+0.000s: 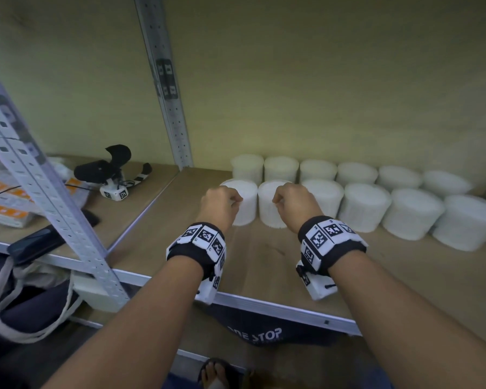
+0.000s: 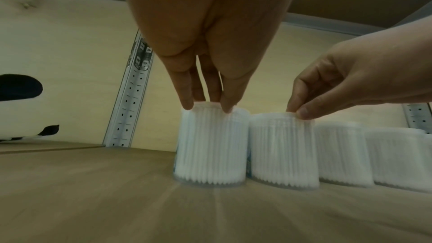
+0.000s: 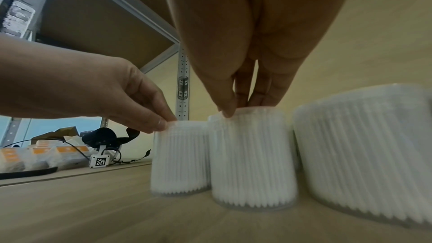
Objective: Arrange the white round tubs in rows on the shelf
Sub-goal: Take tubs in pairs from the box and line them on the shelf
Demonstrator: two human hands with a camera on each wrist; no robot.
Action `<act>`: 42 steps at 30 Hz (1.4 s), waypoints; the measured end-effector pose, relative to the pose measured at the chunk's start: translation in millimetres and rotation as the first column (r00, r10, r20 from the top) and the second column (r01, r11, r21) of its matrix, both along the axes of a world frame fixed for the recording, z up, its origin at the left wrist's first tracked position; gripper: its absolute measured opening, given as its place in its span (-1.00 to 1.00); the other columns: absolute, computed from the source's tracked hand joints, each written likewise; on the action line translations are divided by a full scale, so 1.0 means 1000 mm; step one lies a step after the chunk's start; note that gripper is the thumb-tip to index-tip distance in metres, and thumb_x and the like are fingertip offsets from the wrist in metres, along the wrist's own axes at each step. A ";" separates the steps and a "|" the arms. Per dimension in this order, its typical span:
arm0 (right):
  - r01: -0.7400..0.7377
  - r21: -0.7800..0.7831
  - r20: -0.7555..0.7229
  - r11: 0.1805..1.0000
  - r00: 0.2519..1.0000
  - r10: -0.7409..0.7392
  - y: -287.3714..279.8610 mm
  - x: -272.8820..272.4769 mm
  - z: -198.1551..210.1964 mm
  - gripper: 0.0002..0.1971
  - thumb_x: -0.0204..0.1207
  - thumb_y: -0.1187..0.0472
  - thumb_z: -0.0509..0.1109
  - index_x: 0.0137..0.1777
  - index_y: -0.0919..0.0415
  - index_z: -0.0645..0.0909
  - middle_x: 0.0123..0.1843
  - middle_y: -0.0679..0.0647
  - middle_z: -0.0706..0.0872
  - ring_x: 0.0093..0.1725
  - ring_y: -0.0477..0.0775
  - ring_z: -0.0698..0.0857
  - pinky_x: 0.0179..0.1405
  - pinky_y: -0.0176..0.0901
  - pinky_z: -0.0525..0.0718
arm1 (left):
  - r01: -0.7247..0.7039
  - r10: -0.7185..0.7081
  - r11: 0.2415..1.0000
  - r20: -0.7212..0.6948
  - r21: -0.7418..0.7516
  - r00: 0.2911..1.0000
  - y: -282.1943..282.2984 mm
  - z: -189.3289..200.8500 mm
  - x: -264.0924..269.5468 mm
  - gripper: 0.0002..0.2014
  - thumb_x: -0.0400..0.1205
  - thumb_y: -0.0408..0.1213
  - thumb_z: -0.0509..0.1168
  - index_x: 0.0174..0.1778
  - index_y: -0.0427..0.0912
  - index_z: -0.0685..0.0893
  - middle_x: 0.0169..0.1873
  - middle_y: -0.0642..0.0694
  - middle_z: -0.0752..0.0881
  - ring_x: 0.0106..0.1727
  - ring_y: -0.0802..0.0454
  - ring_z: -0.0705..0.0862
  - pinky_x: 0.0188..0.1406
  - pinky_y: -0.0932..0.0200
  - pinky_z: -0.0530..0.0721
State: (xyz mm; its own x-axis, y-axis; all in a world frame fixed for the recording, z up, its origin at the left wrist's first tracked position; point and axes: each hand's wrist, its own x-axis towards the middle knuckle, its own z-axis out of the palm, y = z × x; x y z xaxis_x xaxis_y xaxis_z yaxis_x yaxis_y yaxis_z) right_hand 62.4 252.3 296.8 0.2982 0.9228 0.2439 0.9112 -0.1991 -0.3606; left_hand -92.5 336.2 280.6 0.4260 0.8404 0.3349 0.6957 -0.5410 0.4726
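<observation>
Two rows of white round tubs stand on the wooden shelf (image 1: 267,265), several in the back row (image 1: 317,169) and several in the front row (image 1: 365,209). My left hand (image 1: 235,202) pinches the top rim of the leftmost front tub (image 1: 247,209), thumb on the near side, fingers on top (image 2: 187,104). My right hand (image 1: 278,200) pinches the rim of the second front tub (image 1: 267,211) the same way. In the left wrist view both tubs (image 2: 210,145) (image 2: 282,151) stand upright, side by side. The right wrist view shows the second tub (image 3: 252,160) slightly nearer than the leftmost tub (image 3: 180,158).
A perforated metal upright (image 1: 169,94) stands behind the left end of the rows. On the neighbouring shelf lie a black strap device with a marker cube (image 1: 114,178) and orange-and-white packs (image 1: 3,197). A metal rail (image 1: 278,307) edges the shelf front. A bag (image 1: 26,299) hangs lower left.
</observation>
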 end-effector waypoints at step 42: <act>0.068 0.172 -0.079 0.983 0.995 -0.055 -0.026 0.067 0.013 -0.74 0.53 0.27 0.34 0.17 0.24 0.70 0.19 0.15 0.72 0.24 0.15 0.61 0.19 -0.13 0.56 | 0.157 -0.164 0.986 -0.119 -0.064 0.979 0.001 0.039 0.046 -0.60 0.59 -0.18 0.34 0.34 -0.21 0.61 0.29 -0.17 0.64 0.32 -0.12 0.61 0.30 0.09 0.57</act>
